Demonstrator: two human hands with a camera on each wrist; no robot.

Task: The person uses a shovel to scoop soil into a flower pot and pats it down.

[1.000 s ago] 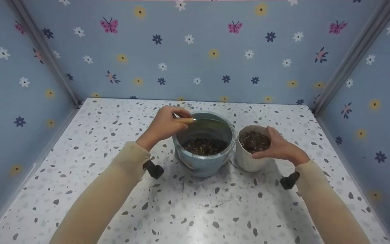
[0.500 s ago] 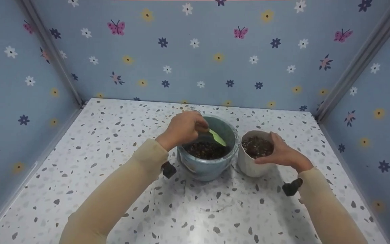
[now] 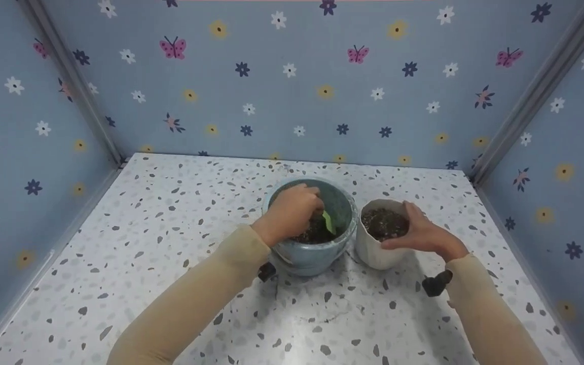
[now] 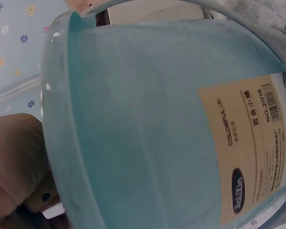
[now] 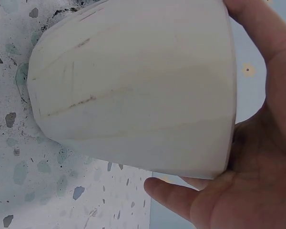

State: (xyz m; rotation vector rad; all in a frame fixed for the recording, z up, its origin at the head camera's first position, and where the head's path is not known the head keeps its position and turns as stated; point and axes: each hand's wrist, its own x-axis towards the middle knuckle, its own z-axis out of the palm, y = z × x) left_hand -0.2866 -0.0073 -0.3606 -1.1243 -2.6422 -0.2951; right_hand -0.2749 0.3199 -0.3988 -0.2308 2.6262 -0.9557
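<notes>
My left hand [image 3: 294, 210] reaches down into the mouth of a light blue flowerpot [image 3: 304, 261], gripping the wooden handle of a small garden trowel [image 3: 328, 222]. Its green blade points down at the dark soil [image 3: 315, 235] inside, the tip at the soil. In the left wrist view the pot's side, with a paper label [image 4: 248, 148], fills most of the frame. To the right stands a white faceted flowerpot [image 3: 375, 256], with soil [image 3: 384, 224] below its rim. My right hand [image 3: 424, 230] holds that pot at its rim, thumb in front and fingers on the far right.
Both pots stand close together on a speckled white tabletop [image 3: 180, 213]. A blue flowered panel [image 3: 292, 76] closes off the back, with matching panels at left and right. Small dark crumbs lie on the tabletop by the pots' bases.
My left hand has moved right and down into the blue pot. The trowel blade has swung from level near the rim to pointing down at the soil. The right hand keeps its place.
</notes>
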